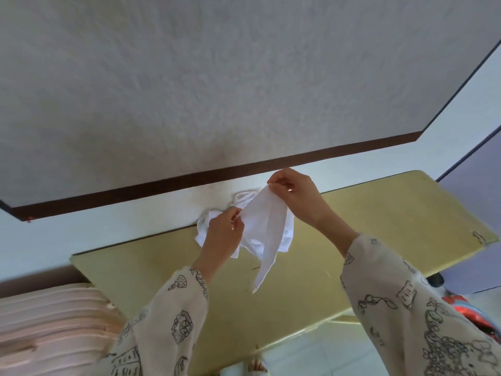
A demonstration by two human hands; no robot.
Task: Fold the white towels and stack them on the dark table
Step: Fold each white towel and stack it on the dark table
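A white towel (264,232) hangs in the air above the yellowish table (366,226), its lower corner dangling toward me. My right hand (295,196) pinches its upper edge near the wall. My left hand (222,237) pinches the same edge lower down and to the left. Behind the held towel, a crumpled heap of white towels (238,202) lies at the table's far edge against the wall, partly hidden by my left hand and the raised towel.
A textured grey wall with a dark brown skirting strip (217,175) runs right behind the table. A stack of pinkish ribbed boards (51,329) sits at lower left. A red object (471,310) lies on the floor at right. A black caster (436,280) shows under the table's right side.
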